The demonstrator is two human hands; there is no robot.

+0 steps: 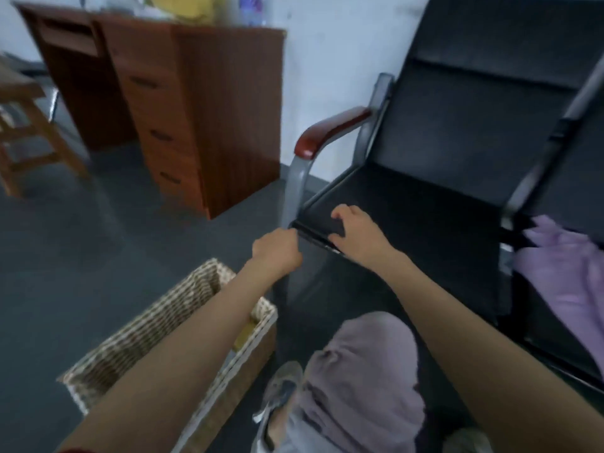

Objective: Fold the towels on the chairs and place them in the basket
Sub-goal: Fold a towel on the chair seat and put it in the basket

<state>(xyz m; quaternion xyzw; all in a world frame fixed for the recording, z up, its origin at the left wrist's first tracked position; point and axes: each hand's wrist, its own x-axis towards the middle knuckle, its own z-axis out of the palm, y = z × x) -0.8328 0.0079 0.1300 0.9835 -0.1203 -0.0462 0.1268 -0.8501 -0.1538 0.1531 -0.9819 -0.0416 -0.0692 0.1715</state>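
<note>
Beside the person's knee (359,371) stands the basket (170,322). Left hand (277,251) clenches, and right hand (354,232) curls over, what looks like a dark towel (315,238) at the chair seat's (408,207) front left corner. Judged soft, light, limp: take it by its corners. Purple towel (562,273) lies on the next seat (572,191).

Chair seat (425,204) looks like matt black padding, maybe faux leather, hard to say with the blur. Armrest (330,130) is glossy reddish wood on a smooth grey metal frame (295,181). Basket (157,322) is rough woven wicker, pale and brown strands. Desk (222,119) is smooth red-brown wood or laminate with a faint grain, and the stool (29,125) is plainer, lighter wood. Purple towel (568,276) is soft, crumpled cloth. Dark towel (322,227) looks matt, too smeared for more. Floor (81,243) is dull dark grey, wall (327,53) flat white paint.
</note>
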